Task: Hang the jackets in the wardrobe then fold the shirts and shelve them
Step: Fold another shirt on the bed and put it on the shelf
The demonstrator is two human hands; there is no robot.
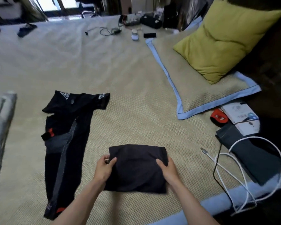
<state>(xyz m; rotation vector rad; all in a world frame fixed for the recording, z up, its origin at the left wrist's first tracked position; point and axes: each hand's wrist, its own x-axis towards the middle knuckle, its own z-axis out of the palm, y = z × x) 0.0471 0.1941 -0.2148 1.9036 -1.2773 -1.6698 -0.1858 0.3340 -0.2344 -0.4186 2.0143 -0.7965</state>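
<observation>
A dark shirt (pixel 136 166) lies folded into a small rectangle on the woven bed mat (pixel 128 103) right in front of me. My left hand (pixel 104 168) pinches its left edge, thumb on top and fingers tucked under. On the shirt's right edge sits my right hand (pixel 167 169), closed around the fabric. A second black shirt (pixel 66 137) with white print, grey mesh panels and orange patches lies half-folded lengthwise to the left, untouched.
A yellow-green pillow (pixel 225 39) rests on a blue-trimmed pillow mat (pixel 182 88) at the right. White and black cables (pixel 243 172), a dark folded cloth (pixel 250 156), a white box (pixel 240 117) and a red item lie at the right edge. Small clutter sits at the far end.
</observation>
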